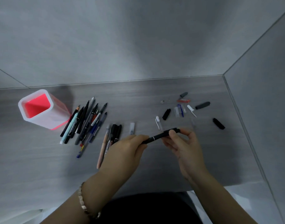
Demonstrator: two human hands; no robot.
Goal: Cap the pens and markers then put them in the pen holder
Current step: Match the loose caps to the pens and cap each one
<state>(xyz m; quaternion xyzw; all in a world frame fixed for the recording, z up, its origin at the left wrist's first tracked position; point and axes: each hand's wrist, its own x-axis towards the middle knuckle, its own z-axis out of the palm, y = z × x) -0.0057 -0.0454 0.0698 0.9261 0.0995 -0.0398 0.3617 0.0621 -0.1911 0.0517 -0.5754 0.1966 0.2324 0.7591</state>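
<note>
A black pen (159,136) is held above the grey desk between both hands. My left hand (127,152) grips its lower end. My right hand (183,143) pinches the upper end, where a black cap sits on the pen's tip. The white pen holder (36,96) with a pink inside stands at the left. Beside it lies a pile of several uncapped pens and markers (86,120). A few capped markers (114,133) lie just left of my left hand. Several loose caps (179,110) are scattered at the right.
Grey walls close the desk (41,159) at the back and on the right. A black cap (218,123) lies apart near the right wall. A clear cap (132,127) and a white-topped cap (159,122) lie behind my hands. My left wrist wears a bracelet (83,204).
</note>
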